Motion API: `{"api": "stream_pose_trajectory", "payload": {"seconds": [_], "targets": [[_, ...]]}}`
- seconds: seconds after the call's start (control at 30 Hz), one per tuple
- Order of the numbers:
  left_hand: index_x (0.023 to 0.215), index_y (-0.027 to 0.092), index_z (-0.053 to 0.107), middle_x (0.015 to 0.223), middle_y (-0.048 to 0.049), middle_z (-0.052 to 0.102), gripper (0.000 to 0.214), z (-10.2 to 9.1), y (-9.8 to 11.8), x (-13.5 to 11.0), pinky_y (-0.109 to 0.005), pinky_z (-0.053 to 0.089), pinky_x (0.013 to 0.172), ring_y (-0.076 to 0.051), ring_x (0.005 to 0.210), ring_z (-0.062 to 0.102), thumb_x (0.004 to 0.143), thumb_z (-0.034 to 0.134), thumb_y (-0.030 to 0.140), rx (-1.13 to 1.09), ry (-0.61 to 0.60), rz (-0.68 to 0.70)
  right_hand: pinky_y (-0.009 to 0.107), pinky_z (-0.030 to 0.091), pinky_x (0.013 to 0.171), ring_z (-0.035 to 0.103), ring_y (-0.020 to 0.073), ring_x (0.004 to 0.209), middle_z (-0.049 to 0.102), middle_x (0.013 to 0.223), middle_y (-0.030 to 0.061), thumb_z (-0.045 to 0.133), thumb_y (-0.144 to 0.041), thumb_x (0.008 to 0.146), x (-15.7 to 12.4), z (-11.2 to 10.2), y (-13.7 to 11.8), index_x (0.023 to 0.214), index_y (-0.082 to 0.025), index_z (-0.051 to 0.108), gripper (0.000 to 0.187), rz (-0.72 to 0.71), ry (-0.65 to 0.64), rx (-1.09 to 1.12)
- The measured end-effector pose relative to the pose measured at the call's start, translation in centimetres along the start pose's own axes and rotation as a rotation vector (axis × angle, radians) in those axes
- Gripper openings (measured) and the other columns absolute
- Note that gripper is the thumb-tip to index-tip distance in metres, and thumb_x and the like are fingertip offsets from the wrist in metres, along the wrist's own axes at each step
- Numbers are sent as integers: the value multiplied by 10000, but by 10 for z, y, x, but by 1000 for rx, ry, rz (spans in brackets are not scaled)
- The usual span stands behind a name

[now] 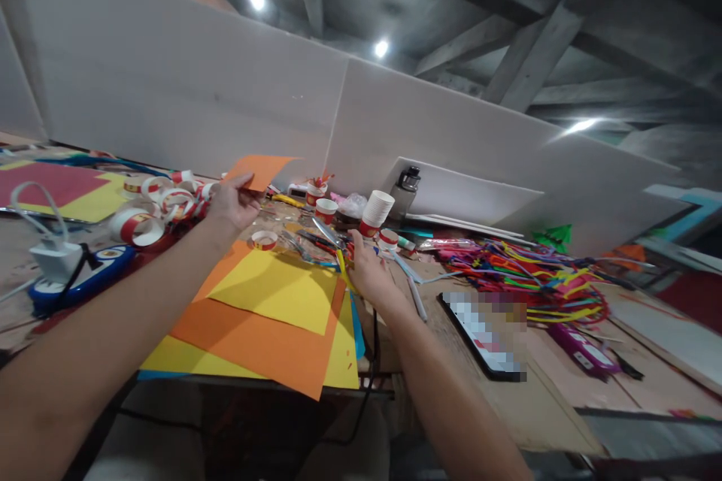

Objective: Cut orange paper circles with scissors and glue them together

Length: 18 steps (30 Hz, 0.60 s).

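Observation:
My left hand (240, 203) is closed on a small piece of orange paper (264, 169), held up over the left part of the table. My right hand (366, 263) grips scissors with yellow handles (341, 264); their metal blades point up and to the left. Between and below my hands lie stacked sheets, with a yellow sheet (276, 289) on top of a larger orange sheet (253, 346). A cut ring of paper cup (264, 240) sits just behind the stack.
Cut cup rings (138, 227) pile up at left near a blue power strip (84, 274). Stacked paper cups (377, 212) and a dark bottle (404, 195) stand at the back. On the right are a phone (482, 334), colourful pipe cleaners (524, 274) and a purple power strip (583, 349).

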<state>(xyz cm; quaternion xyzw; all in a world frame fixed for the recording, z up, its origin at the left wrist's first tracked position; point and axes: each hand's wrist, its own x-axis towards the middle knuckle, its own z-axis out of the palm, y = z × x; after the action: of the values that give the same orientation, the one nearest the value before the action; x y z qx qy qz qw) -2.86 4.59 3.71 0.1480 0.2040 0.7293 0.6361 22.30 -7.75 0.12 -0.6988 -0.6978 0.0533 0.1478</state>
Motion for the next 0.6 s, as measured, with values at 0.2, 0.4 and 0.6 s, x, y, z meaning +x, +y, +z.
{"api": "stream_pose_trajectory", "payload": {"seconds": [0.2, 0.4, 0.6], "targets": [[975, 173, 675, 712, 20, 733, 255, -9, -11, -10, -194, 590, 594, -109, 623, 701, 846, 558, -12, 31, -54, -35, 335, 474, 968, 597, 211, 1153, 623, 1270, 149, 535, -108, 793, 8, 9, 4, 1415, -152, 409, 637, -298, 68, 470], [963, 198, 682, 869, 12, 762, 216, -14, -31, -24, -211, 597, 700, -99, 746, 718, 860, 599, 27, 118, -111, -53, 329, 507, 844, 630, 191, 917, 672, 1072, 70, 554, -370, 885, 9, 14, -23, 1284, -210, 509, 433, -270, 88, 761], [1057, 203, 677, 859, -11, 752, 309, -13, -45, -43, -202, 574, 669, -118, 753, 712, 801, 667, 31, 225, -194, -69, 257, 478, 546, 543, 142, 634, 614, 891, 31, 548, -512, 907, -2, 14, -49, 1206, -249, 509, 400, -227, 2, 840]]}}
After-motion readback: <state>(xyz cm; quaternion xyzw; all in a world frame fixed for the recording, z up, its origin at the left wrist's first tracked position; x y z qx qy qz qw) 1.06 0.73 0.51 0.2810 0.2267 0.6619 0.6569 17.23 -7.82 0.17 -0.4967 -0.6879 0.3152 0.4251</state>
